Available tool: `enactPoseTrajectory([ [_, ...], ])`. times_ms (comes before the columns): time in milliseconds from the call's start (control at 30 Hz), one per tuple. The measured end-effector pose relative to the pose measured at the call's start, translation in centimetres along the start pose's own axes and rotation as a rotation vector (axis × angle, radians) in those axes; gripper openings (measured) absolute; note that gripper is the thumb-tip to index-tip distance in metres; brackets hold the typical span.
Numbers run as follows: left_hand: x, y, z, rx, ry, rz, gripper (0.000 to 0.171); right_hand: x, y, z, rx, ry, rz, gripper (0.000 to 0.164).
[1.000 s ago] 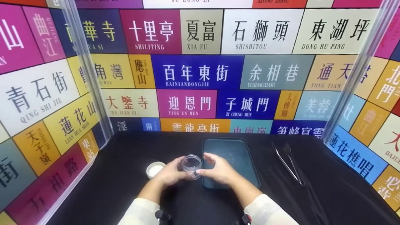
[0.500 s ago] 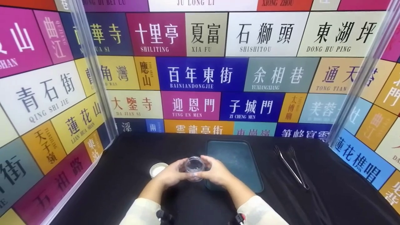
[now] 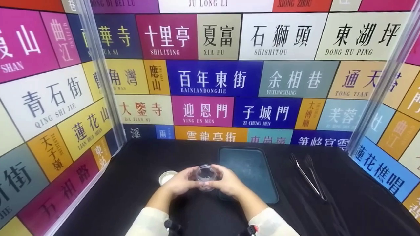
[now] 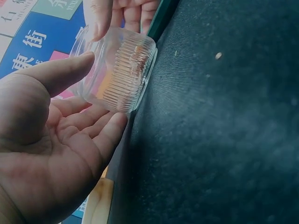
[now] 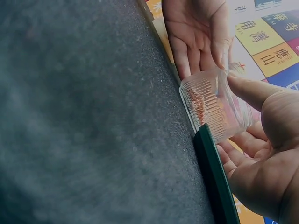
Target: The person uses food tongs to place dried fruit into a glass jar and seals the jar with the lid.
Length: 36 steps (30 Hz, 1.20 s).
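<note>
A clear, ribbed jar [image 3: 206, 175] without a lid on it stands upright on the black cloth in the head view, between my two hands. My left hand [image 3: 178, 183] holds its left side, the thumb on the near wall and the fingers curving behind. From the right, my right hand [image 3: 229, 181] holds it in the same way. Both wrist views show the ribbed wall of the jar [image 4: 126, 70] low at the cloth, with the thumbs higher up near its neck. A round white lid [image 3: 166, 178] lies left of my left hand, partly hidden by it.
A dark green tray [image 3: 249, 170] lies just right of the jar, partly under my right forearm in this view. Metal tongs [image 3: 310, 178] rest farther right on the black cloth [image 3: 137, 164]. Walls of coloured sign panels [image 3: 213, 78] enclose the back and sides.
A second ago my right hand's fingers were spread beside the jar; they have closed in on it. The left hand has kept its hold. The head view has shifted slightly.
</note>
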<state>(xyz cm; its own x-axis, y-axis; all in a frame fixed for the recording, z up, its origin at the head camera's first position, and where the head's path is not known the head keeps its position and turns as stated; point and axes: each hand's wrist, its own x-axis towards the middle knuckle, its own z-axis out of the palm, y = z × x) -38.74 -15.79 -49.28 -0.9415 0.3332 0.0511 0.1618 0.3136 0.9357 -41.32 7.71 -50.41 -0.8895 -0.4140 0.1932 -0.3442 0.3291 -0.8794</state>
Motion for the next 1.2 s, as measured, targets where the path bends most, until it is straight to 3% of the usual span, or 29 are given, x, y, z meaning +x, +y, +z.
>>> enactPoseTrajectory([
  [233,-0.3,0.3,-1.1,0.004,0.054,0.026,0.083,0.0,0.1,0.1,0.032,-0.004,0.011,0.084],
  [400,-0.5,0.4,-2.4,0.040,0.145,0.025,0.079,0.0,0.2,0.2,0.025,0.004,0.022,0.083],
  [633,-1.0,-0.3,-4.2,-0.027,0.257,0.019,0.081,0.1,0.3,0.3,0.021,0.008,0.016,0.083],
  [833,-1.4,-0.9,-5.0,0.058,0.361,-0.002,0.075,0.1,0.4,0.2,0.020,0.008,0.013,0.082],
  [1200,-2.6,-2.6,-6.8,0.101,0.390,-0.045,0.077,0.0,0.2,0.4,0.018,0.011,0.003,0.082],
])
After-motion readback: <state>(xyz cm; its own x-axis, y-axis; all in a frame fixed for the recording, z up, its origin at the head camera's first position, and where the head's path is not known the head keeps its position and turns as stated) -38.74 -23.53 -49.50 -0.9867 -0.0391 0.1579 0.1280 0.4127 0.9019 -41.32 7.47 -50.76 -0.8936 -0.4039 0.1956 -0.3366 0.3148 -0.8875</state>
